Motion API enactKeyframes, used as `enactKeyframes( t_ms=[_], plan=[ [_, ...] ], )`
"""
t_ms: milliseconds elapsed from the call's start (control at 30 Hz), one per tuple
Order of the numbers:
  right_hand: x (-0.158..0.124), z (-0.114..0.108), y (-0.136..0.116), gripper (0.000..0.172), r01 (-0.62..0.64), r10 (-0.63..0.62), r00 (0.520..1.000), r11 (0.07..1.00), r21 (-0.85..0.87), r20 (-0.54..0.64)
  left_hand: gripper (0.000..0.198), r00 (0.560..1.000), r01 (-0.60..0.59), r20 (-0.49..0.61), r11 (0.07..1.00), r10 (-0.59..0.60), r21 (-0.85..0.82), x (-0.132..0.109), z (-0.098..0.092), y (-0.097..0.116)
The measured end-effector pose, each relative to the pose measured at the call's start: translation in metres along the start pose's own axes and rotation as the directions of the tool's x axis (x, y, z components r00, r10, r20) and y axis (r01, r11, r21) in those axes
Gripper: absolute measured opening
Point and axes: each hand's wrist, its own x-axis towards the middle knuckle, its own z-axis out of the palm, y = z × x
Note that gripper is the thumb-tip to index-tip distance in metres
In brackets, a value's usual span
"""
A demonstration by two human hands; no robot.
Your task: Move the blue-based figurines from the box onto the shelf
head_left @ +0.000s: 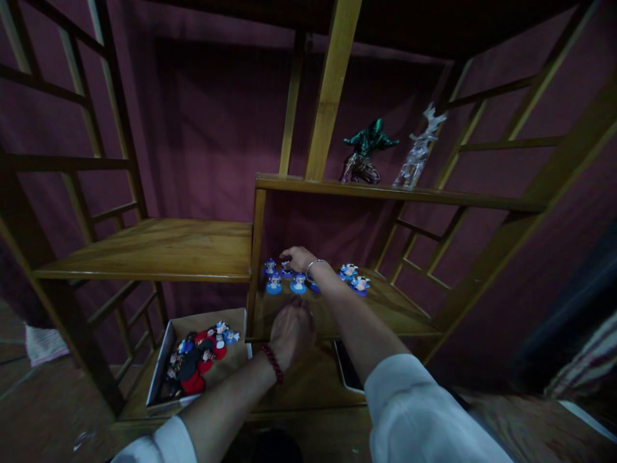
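Note:
Small blue and purple figurines on round bases stand on the right-hand shelf (395, 308), one blue-based figurine (298, 283) in the front row among them. My right hand (297, 258), wearing a silver bangle, reaches to the back row with its fingers bent down at a small purple-based figurine (286, 269). Nearer to me, at the shelf's front edge, is my left hand (292, 326), with a red bead bracelet. Its fingers curl inward, and whatever they hold is hidden. Two more figurines, one of them a pale pink-and-blue figurine (360, 283), stand right of my right wrist.
A shallow cardboard box (241, 321) of red, black and blue figurines sits at lower left. Above the right shelf stand a green-and-bronze statue (369, 151) and a clear statue (418, 151). A wooden post (332, 90) divides the unit. A dark flat object (348, 368) lies below.

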Motion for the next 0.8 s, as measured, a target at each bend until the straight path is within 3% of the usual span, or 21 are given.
enactKeyframes(
  t_ms=[267,800],
  plan=[
    [0.005,0.004,0.001,0.036,0.045,-0.042,0.998,0.997,-0.064,0.041,0.029,1.000,-0.013,-0.007,1.000,0.013,0.002,0.000,0.001,-0.001],
    [0.008,0.010,0.006,0.031,0.072,-0.070,0.997,0.995,-0.076,0.017,0.033,0.999,-0.038,0.010,0.999,0.038,0.032,0.001,0.013,-0.008]
  ],
)
